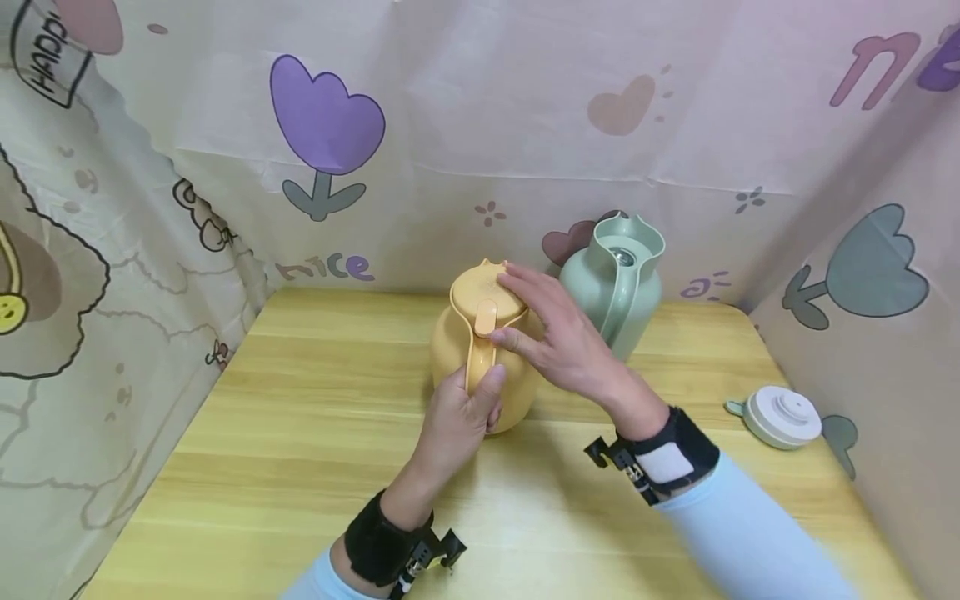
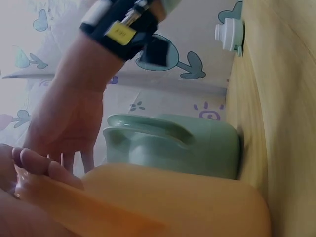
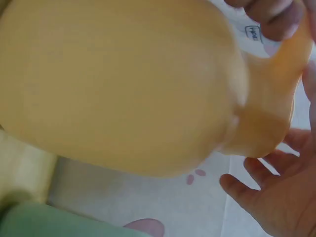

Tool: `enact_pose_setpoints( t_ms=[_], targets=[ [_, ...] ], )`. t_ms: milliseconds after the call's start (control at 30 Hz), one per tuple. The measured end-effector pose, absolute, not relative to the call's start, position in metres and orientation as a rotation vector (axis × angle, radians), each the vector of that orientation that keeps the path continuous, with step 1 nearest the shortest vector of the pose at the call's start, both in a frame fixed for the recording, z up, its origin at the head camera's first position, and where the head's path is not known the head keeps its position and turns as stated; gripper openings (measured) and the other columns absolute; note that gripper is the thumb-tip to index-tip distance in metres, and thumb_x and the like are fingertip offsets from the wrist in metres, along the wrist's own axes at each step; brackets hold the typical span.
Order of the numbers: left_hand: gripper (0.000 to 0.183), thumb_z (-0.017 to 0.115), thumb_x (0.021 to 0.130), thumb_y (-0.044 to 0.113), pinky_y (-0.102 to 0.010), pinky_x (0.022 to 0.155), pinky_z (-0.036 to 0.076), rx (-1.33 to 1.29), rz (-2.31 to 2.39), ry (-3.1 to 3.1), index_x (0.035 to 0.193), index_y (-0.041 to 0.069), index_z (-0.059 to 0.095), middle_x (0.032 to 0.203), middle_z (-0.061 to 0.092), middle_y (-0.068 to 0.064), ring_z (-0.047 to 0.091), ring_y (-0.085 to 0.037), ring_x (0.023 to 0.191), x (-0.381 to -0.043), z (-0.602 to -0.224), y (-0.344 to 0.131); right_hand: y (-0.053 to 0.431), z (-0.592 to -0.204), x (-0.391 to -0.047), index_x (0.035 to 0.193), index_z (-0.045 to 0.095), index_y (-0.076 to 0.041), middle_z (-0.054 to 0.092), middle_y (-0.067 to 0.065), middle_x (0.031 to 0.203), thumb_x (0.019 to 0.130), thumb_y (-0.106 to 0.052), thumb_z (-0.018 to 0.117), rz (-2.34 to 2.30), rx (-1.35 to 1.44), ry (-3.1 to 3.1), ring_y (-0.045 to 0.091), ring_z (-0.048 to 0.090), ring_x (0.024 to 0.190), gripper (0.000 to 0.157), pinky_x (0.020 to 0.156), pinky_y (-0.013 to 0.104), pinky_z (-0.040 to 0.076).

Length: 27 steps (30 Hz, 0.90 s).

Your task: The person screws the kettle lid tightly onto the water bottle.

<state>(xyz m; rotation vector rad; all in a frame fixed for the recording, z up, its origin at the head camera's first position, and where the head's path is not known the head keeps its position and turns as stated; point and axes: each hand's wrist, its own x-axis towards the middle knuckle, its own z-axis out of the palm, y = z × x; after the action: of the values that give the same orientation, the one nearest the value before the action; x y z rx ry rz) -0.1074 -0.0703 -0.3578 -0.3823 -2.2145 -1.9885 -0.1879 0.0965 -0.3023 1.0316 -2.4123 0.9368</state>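
A yellow thermos jug (image 1: 448, 343) stands upright on the table, its round lid (image 1: 474, 287) seated in the top. My left hand (image 1: 456, 421) grips the jug's handle, thumb up, just below the lid's tab (image 1: 486, 317). At the right side of the lid is my right hand (image 1: 566, 346), fingers extended along the rim and thumb near the tab. From the right wrist, those spread fingers (image 3: 242, 190) show beside the jug's neck; firm contact cannot be made out. Behind and to the right stands a green thermos jug (image 1: 637, 304) with its mouth uncovered.
A white and green lid (image 1: 783, 415) lies near the right edge of the wooden table (image 1: 315, 433). Printed cloth (image 1: 480, 100) hangs behind the table and on both sides. The green jug stands close behind my right forearm.
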Motion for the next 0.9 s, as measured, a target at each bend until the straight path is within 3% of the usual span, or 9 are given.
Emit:
enact_pose_setpoints(
  t_ms=[267,433,567,733,900],
  targets=[
    [0.035,0.066,0.089,0.043,-0.028,0.048,0.039,-0.144,-1.955,-2.192,0.074,0.013,0.056,0.058,0.049,-0.003,0.046,-0.016,0.051,-0.103,-0.360,-0.064,0.117,-0.340,-0.162,0.135,0.051,-0.013,0.051,0.006,0.136,0.086,-0.016,0.073,1.231,0.801,-2.310,0.021,0.050,0.120,0.054,0.094,0.046,0.049],
    [0.028,0.066,0.090,0.035,-0.030,0.049,0.040,-0.100,-1.846,-2.221,0.076,0.013,0.056,0.060,0.047,-0.002,0.046,-0.016,0.055,-0.104,-0.360,-0.061,0.128,-0.361,-0.152,0.124,0.058,-0.007,0.058,0.013,0.124,0.087,-0.010,0.072,1.334,0.704,-2.317,0.025,0.057,0.107,0.040,0.088,0.048,0.051],
    [0.023,0.063,0.091,0.030,-0.031,0.047,0.041,-0.092,-1.776,-2.220,0.078,0.013,0.056,0.059,0.046,-0.001,0.046,-0.015,0.052,-0.108,-0.358,-0.063,0.134,-0.379,-0.149,0.116,0.063,-0.007,0.062,0.011,0.117,0.088,-0.011,0.071,1.357,0.672,-2.305,0.024,0.061,0.100,0.030,0.083,0.045,0.052],
    [0.029,0.061,0.092,0.029,-0.028,0.041,0.034,-0.047,-1.729,-2.214,0.071,0.012,0.051,0.054,0.043,-0.002,0.041,-0.014,0.046,-0.113,-0.356,-0.075,0.141,-0.401,-0.146,0.109,0.067,-0.012,0.066,0.005,0.106,0.091,-0.020,0.068,1.352,0.604,-2.371,0.017,0.062,0.093,0.020,0.079,0.039,0.053],
    [0.032,0.061,0.091,0.031,-0.028,0.039,0.033,0.032,-1.718,-2.248,0.069,0.011,0.049,0.055,0.045,-0.004,0.041,-0.017,0.045,-0.120,-0.355,-0.094,0.147,-0.422,-0.145,0.103,0.069,-0.015,0.068,0.000,0.098,0.092,-0.032,0.066,1.345,0.515,-2.492,0.014,0.061,0.087,0.020,0.076,0.041,0.053]
  ],
)
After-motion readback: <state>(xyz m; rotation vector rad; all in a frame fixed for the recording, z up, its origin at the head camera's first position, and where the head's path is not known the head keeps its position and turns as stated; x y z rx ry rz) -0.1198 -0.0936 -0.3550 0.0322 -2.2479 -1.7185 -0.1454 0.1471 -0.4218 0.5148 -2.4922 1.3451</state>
